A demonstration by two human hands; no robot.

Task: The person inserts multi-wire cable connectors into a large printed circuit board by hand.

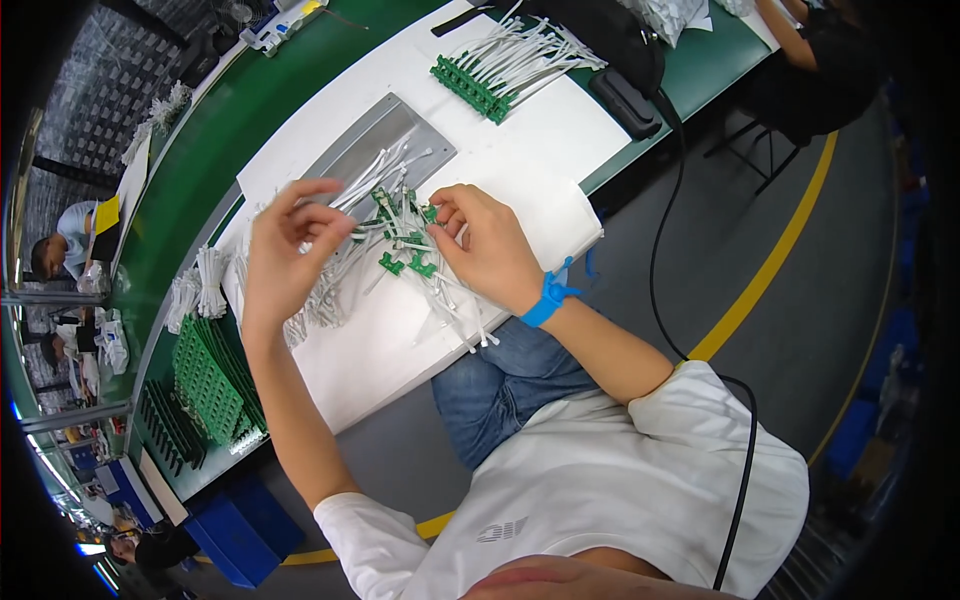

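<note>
A loose pile of small green circuit boards (pixel 391 262) with white cable leads lies on the white work surface (pixel 370 365) in front of me. At the pile's left side my left hand (pixel 290 250) hovers with bent fingers and the thumb apart, and no held thing shows in it. My right hand (pixel 482 238), with a blue wrist strap (pixel 552 297), is closed at the pile's right edge. Its thumb and index finger pinch a small green circuit board (pixel 430 214), partly hidden by the fingers. White leads (pixel 385 172) stretch from the pile over a grey metal plate (pixel 420 135).
Farther off lies a row of joined green boards (pixel 470 90) with white leads, beside a black case (pixel 625 103). Stacked green panels (pixel 210 375) and bundled white leads (pixel 210 280) sit at left. A black cable (pixel 655 240) hangs at right. Other people work nearby.
</note>
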